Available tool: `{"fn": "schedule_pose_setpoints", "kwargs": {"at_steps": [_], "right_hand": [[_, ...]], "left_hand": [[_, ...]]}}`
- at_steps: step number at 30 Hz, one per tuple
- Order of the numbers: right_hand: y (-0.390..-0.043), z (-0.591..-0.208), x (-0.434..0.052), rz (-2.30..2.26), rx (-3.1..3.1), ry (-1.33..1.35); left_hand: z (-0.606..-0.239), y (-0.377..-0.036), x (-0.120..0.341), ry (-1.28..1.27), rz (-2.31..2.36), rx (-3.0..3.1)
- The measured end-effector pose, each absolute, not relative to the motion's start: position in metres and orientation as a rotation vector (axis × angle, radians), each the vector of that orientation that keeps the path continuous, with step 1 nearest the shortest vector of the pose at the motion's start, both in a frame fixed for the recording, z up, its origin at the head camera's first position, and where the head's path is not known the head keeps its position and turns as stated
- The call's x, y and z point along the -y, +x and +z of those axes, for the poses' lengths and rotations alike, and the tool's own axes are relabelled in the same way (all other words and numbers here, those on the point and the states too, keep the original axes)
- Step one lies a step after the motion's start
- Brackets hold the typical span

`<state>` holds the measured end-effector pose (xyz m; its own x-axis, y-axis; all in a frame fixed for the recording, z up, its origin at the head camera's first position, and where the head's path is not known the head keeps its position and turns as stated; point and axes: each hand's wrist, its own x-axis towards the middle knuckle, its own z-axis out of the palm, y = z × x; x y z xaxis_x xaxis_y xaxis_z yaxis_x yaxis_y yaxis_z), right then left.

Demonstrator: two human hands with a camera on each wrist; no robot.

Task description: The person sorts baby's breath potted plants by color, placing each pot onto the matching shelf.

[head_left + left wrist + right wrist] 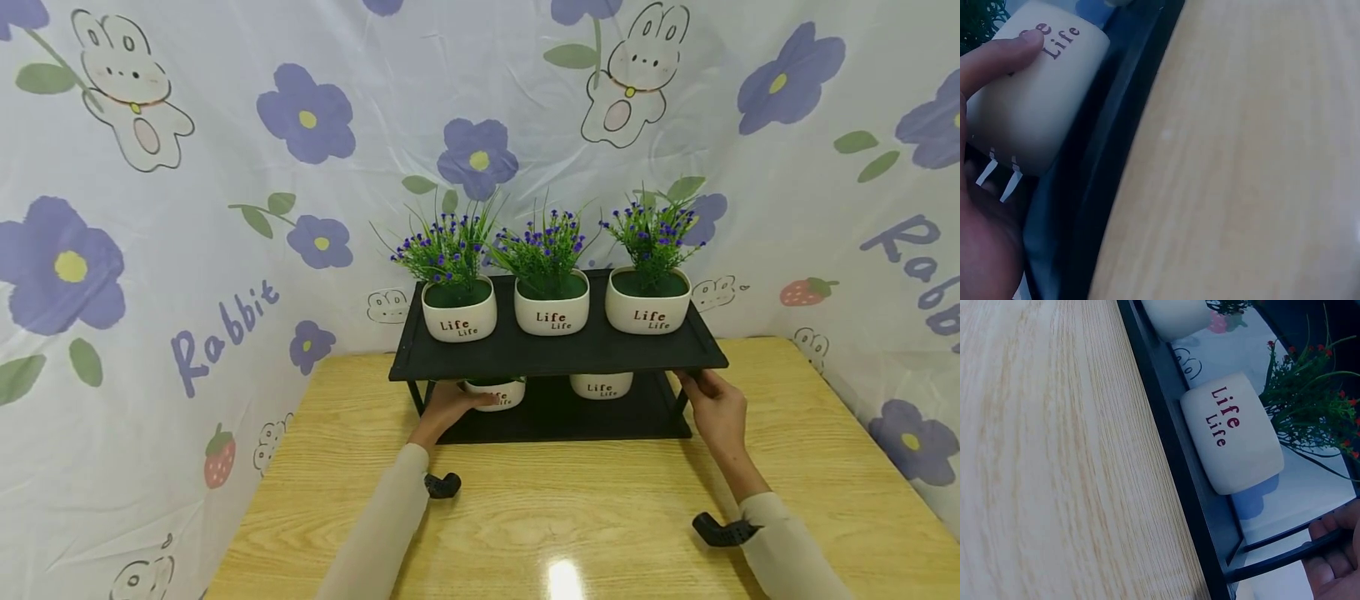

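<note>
A black two-tier shelf [555, 358] stands on the wooden table. My left hand [448, 406] holds a white "Life" pot [1029, 112] at the lower tier's left side, its thumb across the lettering and its other fingers round the side. At the right end, my right hand [717, 414] grips the shelf's black side post [1279, 557], fingers curled round it. Another white pot [1232, 437] with red-flowered greenery sits on the lower tier, nearer the right hand. The upper tier hides the plants below in the head view.
Three white pots with purple flowers, left [461, 321], middle [552, 317] and right [648, 312], stand in a row on the upper tier. Behind the table [525, 517] hangs a white cloth [420, 83] printed with rabbits and flowers.
</note>
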<state>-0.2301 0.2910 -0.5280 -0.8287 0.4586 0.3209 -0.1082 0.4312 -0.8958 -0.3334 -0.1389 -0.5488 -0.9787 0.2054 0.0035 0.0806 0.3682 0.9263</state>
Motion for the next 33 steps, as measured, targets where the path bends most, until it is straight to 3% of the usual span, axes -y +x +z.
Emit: {"fn": "schedule_pose_setpoints", "kwargs": {"at_steps": [10,33], "right_hand": [[-0.23,-0.529,-0.292,1.392,2.158,-0.288],[-0.232,-0.529,-0.291,1.396,2.125,-0.249]], "left_hand": [[-0.549,-0.349,0.135,0.347,1.729,-2.483],[-0.546,-0.346,0.139,0.312,1.717,-2.367]]}}
